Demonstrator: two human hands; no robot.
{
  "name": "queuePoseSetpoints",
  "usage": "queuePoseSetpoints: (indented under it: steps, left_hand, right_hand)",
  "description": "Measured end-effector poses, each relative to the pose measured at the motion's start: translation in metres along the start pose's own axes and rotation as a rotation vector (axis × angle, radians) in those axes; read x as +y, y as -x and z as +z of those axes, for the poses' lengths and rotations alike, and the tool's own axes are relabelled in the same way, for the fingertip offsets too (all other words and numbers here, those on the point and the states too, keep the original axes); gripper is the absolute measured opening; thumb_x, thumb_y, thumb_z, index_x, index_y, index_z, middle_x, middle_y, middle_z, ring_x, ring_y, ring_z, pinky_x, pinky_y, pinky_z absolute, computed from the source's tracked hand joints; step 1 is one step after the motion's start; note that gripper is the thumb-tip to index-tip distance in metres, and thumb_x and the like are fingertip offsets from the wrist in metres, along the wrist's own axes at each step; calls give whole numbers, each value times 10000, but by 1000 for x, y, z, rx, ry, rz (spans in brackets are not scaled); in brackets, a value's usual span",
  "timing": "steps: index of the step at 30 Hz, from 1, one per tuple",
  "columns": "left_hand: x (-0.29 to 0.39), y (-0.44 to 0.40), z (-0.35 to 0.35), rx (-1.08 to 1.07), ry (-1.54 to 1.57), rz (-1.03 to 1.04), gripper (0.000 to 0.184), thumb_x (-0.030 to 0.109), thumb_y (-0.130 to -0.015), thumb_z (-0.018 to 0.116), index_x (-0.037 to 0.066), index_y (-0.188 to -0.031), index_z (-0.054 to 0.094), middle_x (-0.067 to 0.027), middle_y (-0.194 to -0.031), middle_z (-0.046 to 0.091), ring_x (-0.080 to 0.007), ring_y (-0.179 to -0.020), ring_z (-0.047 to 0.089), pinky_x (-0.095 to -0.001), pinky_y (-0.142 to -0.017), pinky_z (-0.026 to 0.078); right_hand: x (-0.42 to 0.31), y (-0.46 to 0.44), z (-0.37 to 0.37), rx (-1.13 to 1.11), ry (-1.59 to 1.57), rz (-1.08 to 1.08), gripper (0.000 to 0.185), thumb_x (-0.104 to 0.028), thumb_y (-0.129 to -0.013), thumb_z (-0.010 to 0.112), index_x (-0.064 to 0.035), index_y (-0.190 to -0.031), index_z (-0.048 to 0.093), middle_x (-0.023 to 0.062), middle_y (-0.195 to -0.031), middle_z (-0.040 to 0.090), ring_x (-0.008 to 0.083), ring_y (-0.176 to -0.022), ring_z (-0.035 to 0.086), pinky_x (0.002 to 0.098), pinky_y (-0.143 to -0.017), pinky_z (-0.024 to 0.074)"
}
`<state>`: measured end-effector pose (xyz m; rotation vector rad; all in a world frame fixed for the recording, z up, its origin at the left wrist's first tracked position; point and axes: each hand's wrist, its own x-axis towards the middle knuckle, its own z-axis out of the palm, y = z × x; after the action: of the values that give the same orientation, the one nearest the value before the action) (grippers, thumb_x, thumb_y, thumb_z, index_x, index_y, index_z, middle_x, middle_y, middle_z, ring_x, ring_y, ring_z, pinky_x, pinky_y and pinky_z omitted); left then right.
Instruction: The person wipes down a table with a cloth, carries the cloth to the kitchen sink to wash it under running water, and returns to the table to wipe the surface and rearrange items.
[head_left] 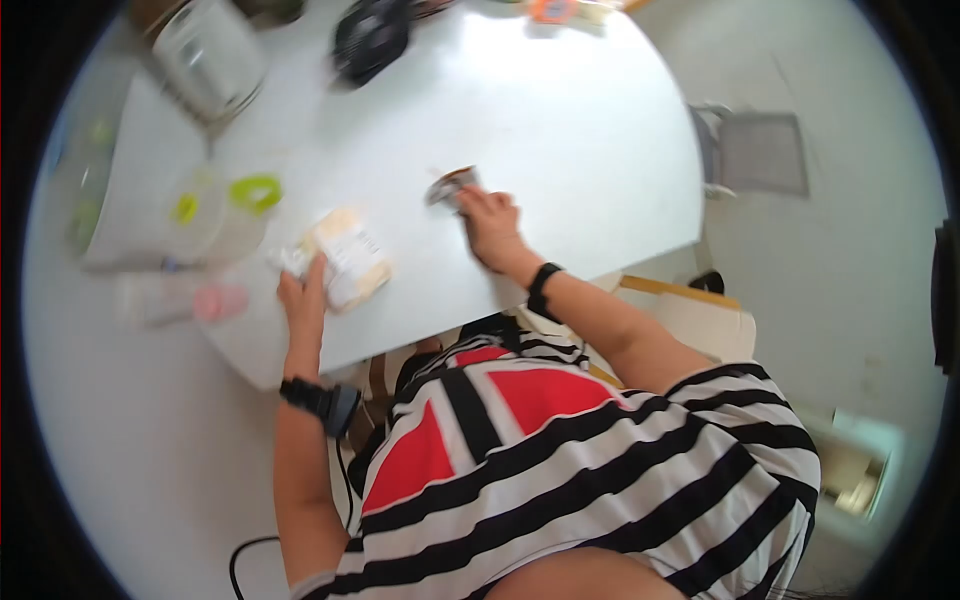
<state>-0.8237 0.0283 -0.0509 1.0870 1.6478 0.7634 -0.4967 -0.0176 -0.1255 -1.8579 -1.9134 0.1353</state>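
My left hand (302, 295) is closed on the gathered end of a clear plastic package (347, 258) with pale, cream-coloured contents. The package rests on the white table near its front left edge; blur hides what exactly is inside. Farther to the right, my right hand (492, 225) is closed on a small crumpled brown-and-white wrapper or cloth (453, 185), just above or on the tabletop. Its exact kind is too blurred to make out. Both wrists wear black bands.
Beside the package stand a clear container with a green handle (257, 193) and a pink-ended bottle (220, 301). A white kettle (210, 55) is at the back left, a black bag-like object (372, 40) at the back. A grey chair (762, 152) stands beyond the table's right edge.
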Motion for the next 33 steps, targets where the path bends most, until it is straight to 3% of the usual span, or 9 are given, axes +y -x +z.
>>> queuePoseSetpoints:
  steps: [1,3,6,11,17,23,27,29,33]
  left_hand:
    - [-2,-1,25,-51,-3,32,671,383,-857,700,-89,-1280,478,-223,-1195,575,-294,-1056,571,-456,-869,483]
    - [-4,1,63,239,-636,358,879,329,-830,735,-128,-1428,281,-310,-1395,403,-394,-1262,438,-480,-1077,337]
    - [4,-8,74,67,-525,386,886,267,-840,723,-134,-1448,219,-338,-1446,299,-435,-1355,314,-471,-1147,241]
    - [-7,-2,36,155,-559,395,801,195,-862,680,-116,-1456,241,-305,-1451,341,-411,-1353,344,-444,-1142,259]
    - [44,68,-4,129,-448,275,675,143,-916,628,-94,-1445,282,-269,-1383,465,-358,-1254,499,-410,-1064,391]
    - [73,75,-24,141,-314,206,713,152,-899,692,-90,-1431,283,-241,-1364,483,-310,-1214,538,-395,-1011,449]
    - [97,93,-56,232,-427,150,830,158,-827,768,-99,-1437,268,-243,-1391,467,-311,-1229,529,-397,-1036,437]
    - [104,93,-77,219,-463,196,870,163,-801,792,-106,-1437,264,-247,-1390,467,-315,-1227,529,-399,-1049,428]
    - [120,73,-107,331,-735,-28,1112,308,-740,841,-116,-1493,143,-272,-1480,362,-331,-1350,402,-389,-1123,323]
  right_hand:
    - [6,-3,-5,41,-3,3,486,-50,-818,579,-142,-1292,526,39,-1371,490,355,-1075,474,481,-876,401]
    - [22,-10,-16,107,-51,-7,461,-75,-818,604,-146,-1270,548,29,-1347,501,318,-1058,474,450,-865,401]
    - [39,-14,-26,149,-57,35,455,-94,-821,631,-148,-1267,557,22,-1345,502,308,-1048,463,439,-876,400]
    - [26,-19,-26,200,-7,105,453,-148,-841,609,-100,-1283,519,66,-1337,471,324,-1040,477,453,-824,418]
    - [-55,-8,-49,85,-176,-387,257,-169,-843,603,-92,-1086,636,46,-1221,498,280,-1030,488,409,-807,424]
    - [-69,-29,-62,127,-281,-549,173,-163,-821,598,-149,-992,624,-11,-1140,533,201,-1012,493,356,-814,406]
    - [-70,-46,-84,47,-355,-549,140,-154,-832,578,-163,-971,595,-12,-1107,542,196,-1006,513,364,-813,412]
    - [-46,-64,-91,-8,-285,-441,150,-137,-845,554,-167,-989,584,6,-1074,556,210,-994,533,375,-814,419]
    - [69,-138,-115,106,-232,-80,135,-96,-889,501,-136,-991,580,73,-950,602,259,-907,557,421,-762,420]
